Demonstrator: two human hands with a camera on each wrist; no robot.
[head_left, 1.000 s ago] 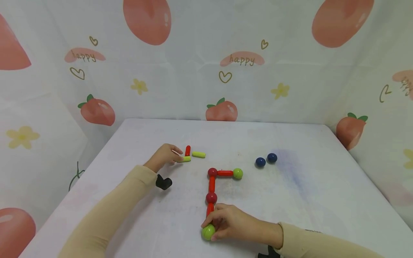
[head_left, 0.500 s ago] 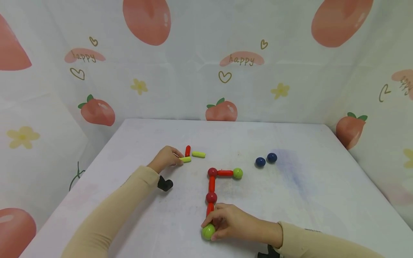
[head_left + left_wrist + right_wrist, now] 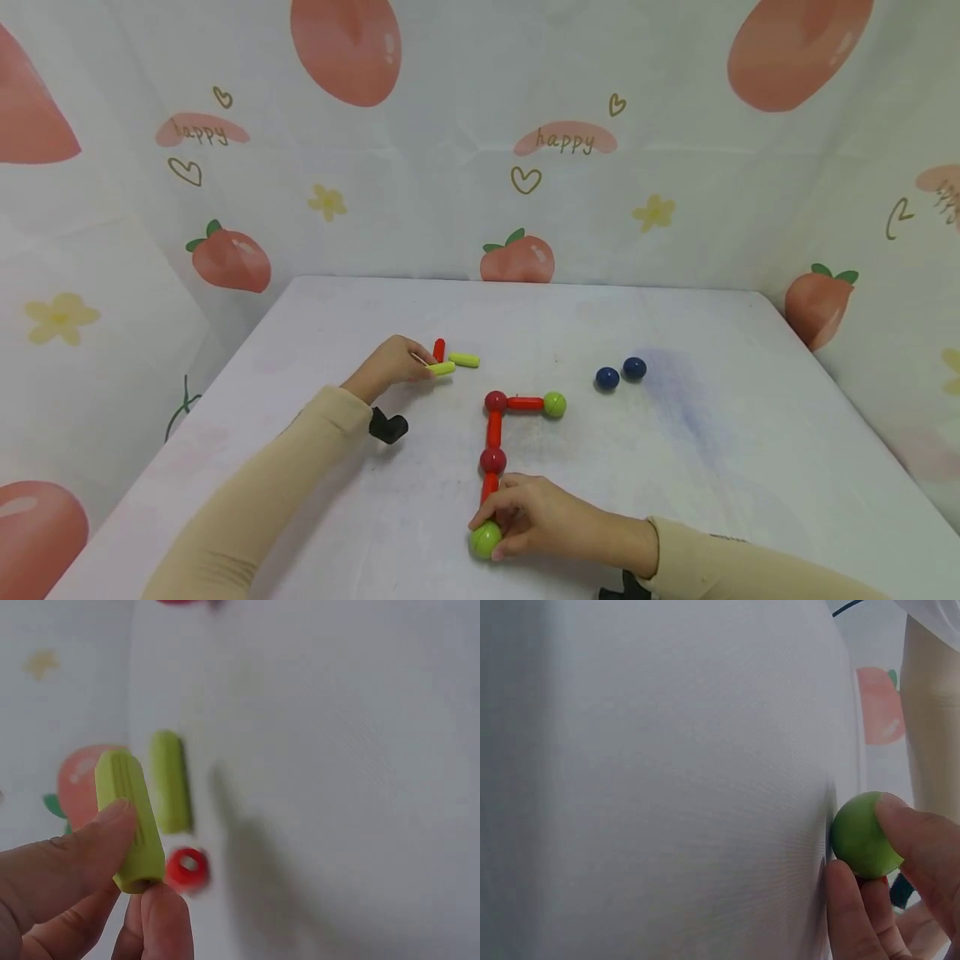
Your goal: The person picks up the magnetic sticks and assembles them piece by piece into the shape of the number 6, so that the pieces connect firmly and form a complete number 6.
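Observation:
My left hand [image 3: 396, 364] pinches a yellow-green rod [image 3: 129, 821] between thumb and fingers, held above the table in the left wrist view. Close by lie a second yellow-green rod [image 3: 464, 360] and a red rod [image 3: 439, 349]. At the near end of a joined figure, my right hand [image 3: 542, 518] grips a green ball [image 3: 485, 540] with thumb and fingers. From that ball a partly covered red rod [image 3: 490, 487] runs to a red ball [image 3: 492, 460]. Another red rod [image 3: 494, 430] leads to a corner red ball [image 3: 496, 402], and a sideways red rod [image 3: 525, 403] ends at a green ball [image 3: 555, 405].
Two dark blue balls [image 3: 607, 379] sit apart from the figure at the back right of the white table [image 3: 675, 517]. Behind the table hangs a white cloth [image 3: 420, 183] printed with peaches. A dark cord [image 3: 180, 407] shows at the left edge.
The left hand has taken hold of the nearer yellow-green rod and moved it slightly right and up. The right hand stays on the green ball.

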